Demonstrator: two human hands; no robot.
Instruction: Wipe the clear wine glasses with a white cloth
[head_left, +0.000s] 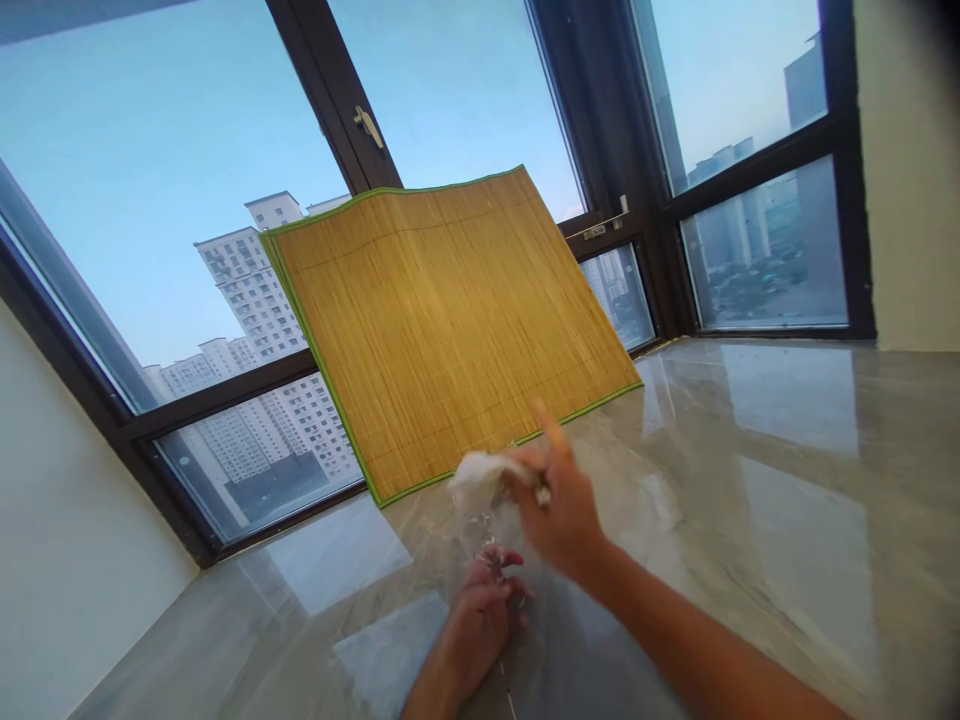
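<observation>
Fingers of my right hand point(559, 510) pinched shut on a white cloth point(480, 480), my left hand point(484, 615) curled around a clear glass point(487, 545), stone counter point(750, 520) beneath.

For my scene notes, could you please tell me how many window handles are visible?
2: one window handle on the frame above the bamboo mat, another window handle right of it.
</observation>
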